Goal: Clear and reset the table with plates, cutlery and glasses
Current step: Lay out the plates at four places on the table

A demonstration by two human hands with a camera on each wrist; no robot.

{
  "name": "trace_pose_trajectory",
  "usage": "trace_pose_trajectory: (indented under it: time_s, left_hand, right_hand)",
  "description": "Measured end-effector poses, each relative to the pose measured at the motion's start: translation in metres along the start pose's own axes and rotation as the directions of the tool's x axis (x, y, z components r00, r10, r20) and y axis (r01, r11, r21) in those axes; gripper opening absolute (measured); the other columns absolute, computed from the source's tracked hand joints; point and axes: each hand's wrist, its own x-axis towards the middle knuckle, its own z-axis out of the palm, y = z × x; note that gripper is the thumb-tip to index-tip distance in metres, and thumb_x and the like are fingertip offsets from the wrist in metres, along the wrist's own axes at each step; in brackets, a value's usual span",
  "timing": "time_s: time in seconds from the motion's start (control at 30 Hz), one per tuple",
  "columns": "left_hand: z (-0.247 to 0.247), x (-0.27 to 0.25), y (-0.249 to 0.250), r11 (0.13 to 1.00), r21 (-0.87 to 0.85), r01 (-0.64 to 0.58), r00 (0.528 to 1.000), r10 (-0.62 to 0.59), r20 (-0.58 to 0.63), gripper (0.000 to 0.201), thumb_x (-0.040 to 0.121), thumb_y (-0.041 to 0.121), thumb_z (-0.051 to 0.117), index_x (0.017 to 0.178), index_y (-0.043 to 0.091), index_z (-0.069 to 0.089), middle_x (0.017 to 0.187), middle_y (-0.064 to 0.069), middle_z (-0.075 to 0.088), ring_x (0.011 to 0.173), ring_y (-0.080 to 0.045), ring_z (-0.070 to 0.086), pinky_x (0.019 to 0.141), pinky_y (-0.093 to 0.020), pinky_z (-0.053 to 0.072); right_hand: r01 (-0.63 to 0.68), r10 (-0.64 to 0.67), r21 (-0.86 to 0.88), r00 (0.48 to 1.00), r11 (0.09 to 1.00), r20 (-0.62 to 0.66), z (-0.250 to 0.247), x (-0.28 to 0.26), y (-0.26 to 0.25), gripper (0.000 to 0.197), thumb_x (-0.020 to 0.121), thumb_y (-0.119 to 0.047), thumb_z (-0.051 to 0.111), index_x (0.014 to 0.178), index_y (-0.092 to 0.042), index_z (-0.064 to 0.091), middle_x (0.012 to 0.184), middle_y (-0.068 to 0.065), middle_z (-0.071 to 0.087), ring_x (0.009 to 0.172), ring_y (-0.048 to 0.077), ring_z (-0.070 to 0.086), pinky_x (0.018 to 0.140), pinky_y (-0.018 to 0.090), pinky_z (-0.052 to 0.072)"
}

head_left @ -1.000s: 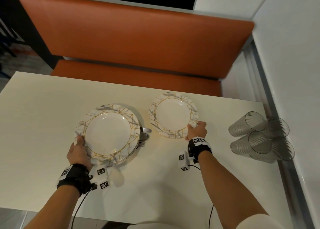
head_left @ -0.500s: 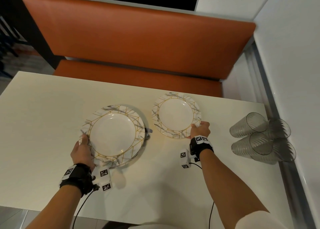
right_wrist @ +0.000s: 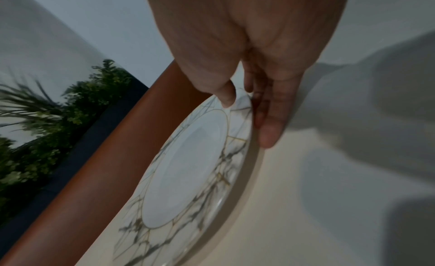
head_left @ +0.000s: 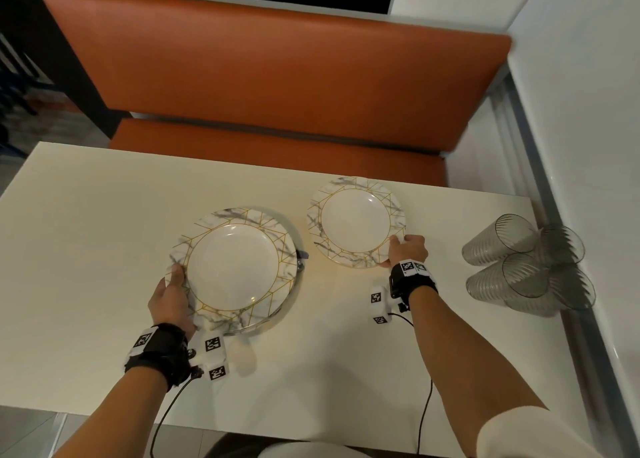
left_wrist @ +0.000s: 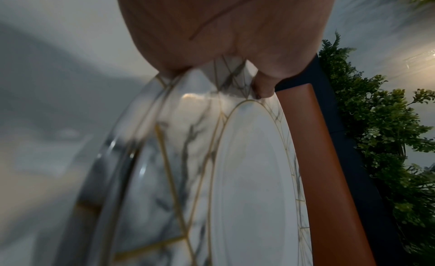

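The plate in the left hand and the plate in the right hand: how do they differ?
The left hand grips the large plate, which lies above another plate. The right hand pinches the small plate, which has nothing under it but the table. The large plate is nearer the person. Both share a marble rim with gold lines.

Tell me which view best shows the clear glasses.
The head view. It shows the clear glasses lying on their sides, clustered at the table's right edge by the wall. Neither wrist view shows them: each is filled by its own hand and marbled plate.
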Motion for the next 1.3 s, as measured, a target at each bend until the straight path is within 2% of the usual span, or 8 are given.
trace_pose_trajectory:
  time_s: [0.1, 0.2, 0.33, 0.43, 0.5, 0.77, 0.9, 1.3]
  left_hand:
    - [-0.002, -0.001, -0.002, 1.0, -0.001, -0.007, 1.0, 0.007, 0.023, 0.046, 0.104, 0.04, 0.058, 0.139, 0.01, 0.062, 0.126, -0.008, 0.067, 0.111, -0.022, 0.061, 0.091, -0.031, 0.048]
    - [-0.004, 0.001, -0.005, 1.0, -0.013, 0.005, 0.999, -0.004, 0.039, 0.046, 0.1, 0.045, 0.063, 0.135, 0.015, 0.066, 0.121, -0.005, 0.07, 0.114, -0.026, 0.065, 0.096, -0.035, 0.051]
    - [-0.006, 0.007, -0.012, 0.999, 0.021, 0.033, 0.994, -0.035, 0.103, 0.054, 0.094, 0.053, 0.067, 0.136, 0.019, 0.065, 0.124, -0.005, 0.071, 0.118, -0.029, 0.065, 0.105, -0.049, 0.052]
    - [-0.008, 0.01, -0.016, 0.997, 0.063, 0.034, 0.987, -0.043, 0.156, 0.066, 0.088, 0.064, 0.069, 0.136, 0.02, 0.065, 0.122, -0.005, 0.072, 0.118, -0.032, 0.066, 0.102, -0.05, 0.054]
    - [-0.011, 0.016, -0.019, 0.989, 0.147, 0.029, 0.979, -0.057, 0.197, 0.089, 0.076, 0.082, 0.066, 0.139, 0.019, 0.062, 0.127, -0.009, 0.071, 0.119, -0.035, 0.065, 0.102, -0.048, 0.053]
    - [-0.039, 0.023, -0.008, 0.976, 0.219, 0.011, 0.964, -0.069, 0.255, 0.065, 0.1, 0.061, 0.051, 0.132, 0.007, 0.065, 0.134, -0.027, 0.061, 0.122, -0.042, 0.063, 0.101, -0.049, 0.052]
    - [-0.065, 0.042, -0.014, 0.981, 0.192, -0.035, 0.951, -0.026, 0.309, 0.07, 0.092, 0.067, 0.061, 0.14, 0.017, 0.062, 0.131, -0.01, 0.069, 0.121, -0.033, 0.065, 0.099, -0.045, 0.055]
    - [-0.119, 0.076, -0.016, 0.938, 0.282, -0.201, 0.954, 0.122, 0.273, 0.072, 0.094, 0.067, 0.052, 0.133, 0.008, 0.064, 0.132, -0.015, 0.068, 0.121, -0.037, 0.063, 0.102, -0.048, 0.053]
  right_hand:
    - [0.069, -0.088, -0.192, 0.991, 0.979, -0.096, -0.004, -0.022, -0.002, 0.047, 0.093, -0.028, 0.066, 0.132, -0.01, 0.046, 0.133, 0.015, 0.052, 0.12, 0.037, 0.056, 0.093, 0.048, 0.053]
    - [0.268, -0.309, -0.234, 0.938, 0.934, -0.157, -0.005, -0.054, -0.001, 0.041, 0.088, -0.017, 0.066, 0.126, -0.015, 0.052, 0.123, 0.01, 0.057, 0.115, 0.031, 0.054, 0.092, 0.045, 0.051]
    - [0.506, -0.497, -0.008, 0.85, 0.863, 0.174, 0.01, -0.121, -0.012, 0.027, 0.098, -0.027, 0.062, 0.121, -0.015, 0.058, 0.093, -0.008, 0.062, 0.081, 0.007, 0.063, 0.076, 0.029, 0.057]
    - [0.559, -0.497, -0.017, 0.751, 0.829, 0.435, 0.03, -0.162, -0.019, 0.055, 0.087, -0.057, 0.069, 0.126, -0.021, 0.055, 0.106, -0.005, 0.061, 0.094, 0.009, 0.061, 0.079, 0.028, 0.053]
    - [0.622, -0.515, -0.084, 0.71, 0.778, 0.481, 0.043, -0.176, -0.017, 0.055, 0.082, -0.046, 0.077, 0.125, -0.018, 0.057, 0.109, 0.0, 0.059, 0.098, 0.014, 0.06, 0.08, 0.028, 0.051]
    - [0.459, -0.436, -0.012, 0.852, 0.888, 0.291, 0.039, -0.205, -0.003, 0.029, 0.092, -0.013, 0.069, 0.12, -0.013, 0.063, 0.108, 0.008, 0.068, 0.093, 0.02, 0.069, 0.084, 0.037, 0.061]
    - [0.302, -0.321, 0.122, 0.929, 0.945, 0.184, 0.022, -0.212, 0.021, 0.026, 0.092, -0.013, 0.065, 0.118, -0.016, 0.064, 0.114, 0.004, 0.069, 0.095, 0.017, 0.068, 0.087, 0.038, 0.06]
    - [0.065, -0.002, 0.214, 0.96, 0.975, -0.28, -0.049, -0.212, 0.166, 0.03, 0.094, -0.013, 0.06, 0.123, -0.015, 0.066, 0.114, 0.011, 0.071, 0.101, 0.029, 0.067, 0.093, 0.041, 0.057]
